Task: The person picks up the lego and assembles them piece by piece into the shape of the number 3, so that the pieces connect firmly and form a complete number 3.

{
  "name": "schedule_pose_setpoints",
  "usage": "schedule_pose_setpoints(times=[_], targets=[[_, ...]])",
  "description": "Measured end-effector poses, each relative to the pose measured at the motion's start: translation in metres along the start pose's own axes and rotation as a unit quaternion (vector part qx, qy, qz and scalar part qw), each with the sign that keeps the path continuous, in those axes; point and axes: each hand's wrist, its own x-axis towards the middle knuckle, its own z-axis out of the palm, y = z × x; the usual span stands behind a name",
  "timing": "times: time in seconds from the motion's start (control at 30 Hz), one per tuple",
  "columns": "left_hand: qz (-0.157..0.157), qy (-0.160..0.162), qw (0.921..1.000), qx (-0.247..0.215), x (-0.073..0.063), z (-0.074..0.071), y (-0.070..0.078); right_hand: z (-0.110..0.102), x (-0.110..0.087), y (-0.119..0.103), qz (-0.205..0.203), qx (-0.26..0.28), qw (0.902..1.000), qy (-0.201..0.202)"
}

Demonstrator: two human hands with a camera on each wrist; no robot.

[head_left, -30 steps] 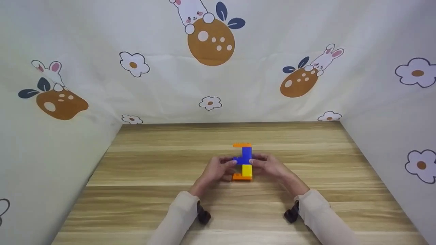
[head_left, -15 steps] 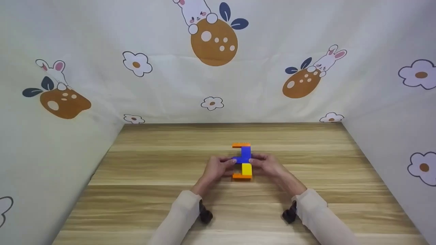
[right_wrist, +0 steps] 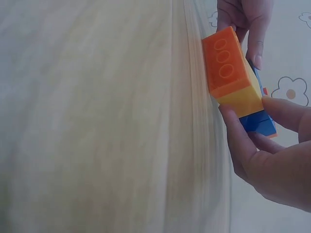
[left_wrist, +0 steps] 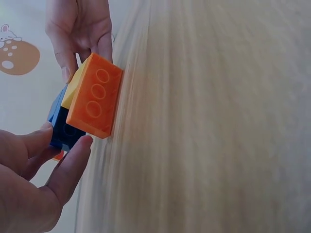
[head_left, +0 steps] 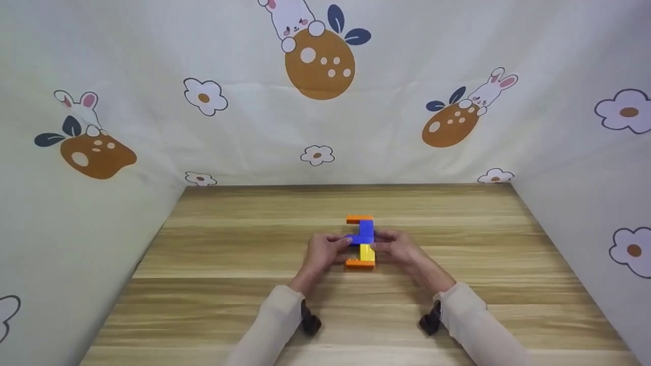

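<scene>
A joined set of toy building blocks sits between both hands in the head view. It has blue blocks in the middle, a yellow block on the near side, and an orange block at each end, one far and one near. My left hand pinches the blue piece that sticks out to the left. From the right, my right hand grips the set, its thumb at the yellow block. In the right wrist view the fingers press the yellow block's side; the near orange block shows hollow rings.
The blocks are close over a wood-grain table. A pale cloth with rabbit and flower prints rises behind the table and along its sides. Dark wrist cameras hang at both cuffs, left and right.
The right thumb has slid from the blue block down to the yellow one. The block set has tilted slightly, and the left hand keeps its pinch.
</scene>
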Motion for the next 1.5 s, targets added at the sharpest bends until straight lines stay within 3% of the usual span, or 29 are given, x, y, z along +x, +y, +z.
schedule_pose_setpoints(times=[0.13, 0.4, 0.6, 0.73, 1.23, 1.5], targets=[[-0.001, -0.010, 0.9997, 0.022, -0.001, 0.000, 0.000, 0.001, 0.001, -0.001, 0.006, 0.004, 0.9999, -0.010], [0.014, -0.064, 0.9970, 0.040, 0.002, -0.005, -0.003, -0.002, 0.005, 0.000, 0.007, 0.013, 0.9994, -0.030], [0.044, -0.096, 0.9928, 0.056, 0.003, -0.009, -0.004, -0.003, 0.004, -0.002, 0.008, 0.012, 0.9995, -0.028], [0.057, -0.101, 0.9912, 0.064, 0.004, -0.010, -0.005, -0.004, 0.006, -0.002, 0.011, 0.009, 0.9995, -0.030], [0.040, -0.096, 0.9936, 0.044, 0.002, -0.008, -0.008, -0.004, 0.007, -0.001, 0.019, -0.007, 0.9997, -0.016], [0.010, -0.098, 0.9949, -0.020, 0.000, -0.006, -0.009, -0.005, 0.005, 0.000, 0.007, -0.006, 0.9992, -0.039]])
